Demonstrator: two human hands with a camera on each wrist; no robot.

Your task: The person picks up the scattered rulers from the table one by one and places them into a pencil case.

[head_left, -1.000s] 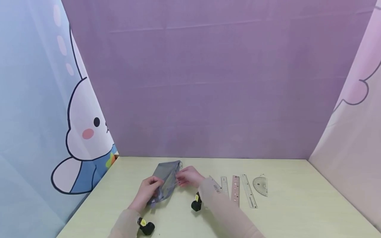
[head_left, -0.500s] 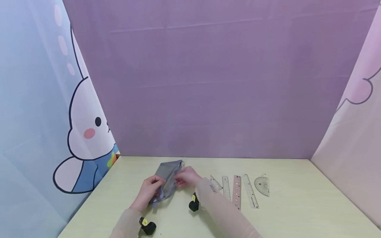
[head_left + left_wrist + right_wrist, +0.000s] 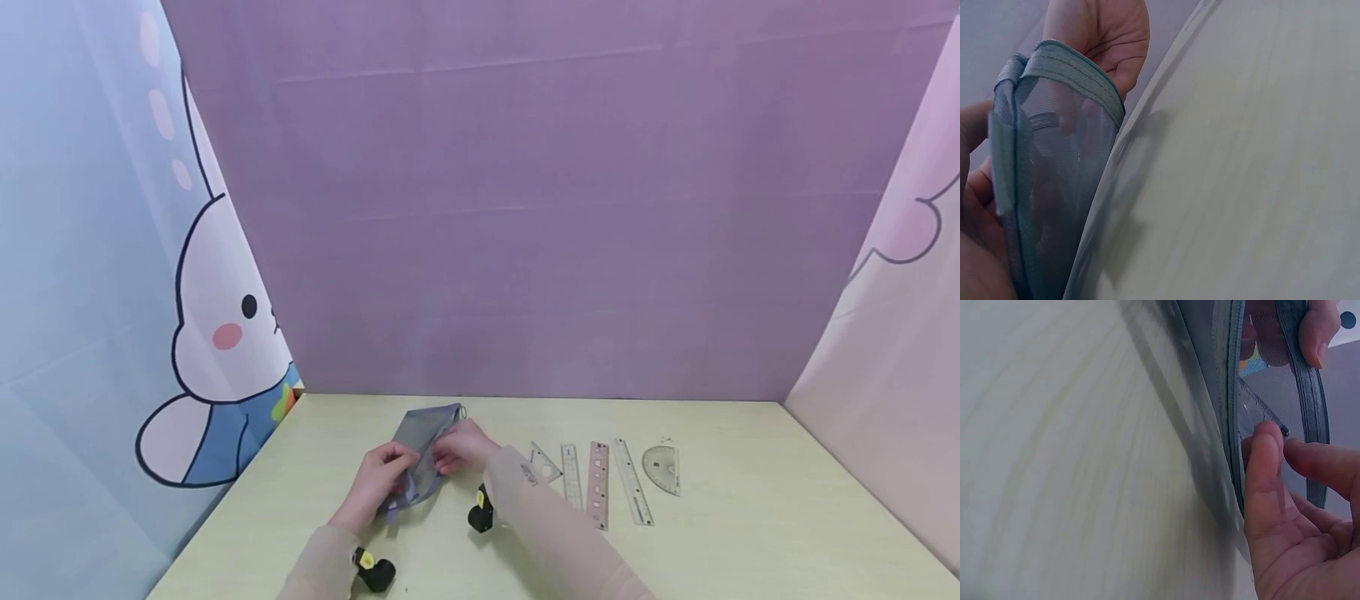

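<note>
A blue-grey mesh zip pouch (image 3: 422, 427) is held at the left of the table, its mouth spread towards the right. My left hand (image 3: 372, 482) pinches the near edge of that mouth between thumb and fingers. At the opening, my right hand (image 3: 463, 445) has its fingertips inside the pouch. Between its thumb and fingers is a clear plastic piece with ruler marks (image 3: 1262, 406), visible in the right wrist view; its full outline is hidden. The left wrist view shows the pouch's zip band (image 3: 1072, 72) curved round the right hand's fingers, blurred behind the mesh.
Right of the hands lie a clear set square (image 3: 545, 463), a short clear ruler (image 3: 571, 473), a pink ruler (image 3: 597, 485), a longer clear ruler (image 3: 633, 483) and a clear protractor (image 3: 662, 468). A purple cloth (image 3: 525, 250) hangs behind the table (image 3: 735, 517).
My right hand has moved left, bringing the clear piece from outside the mouth into the pouch. The left hand keeps its pinch on the edge. The whole view has shifted slightly.
</note>
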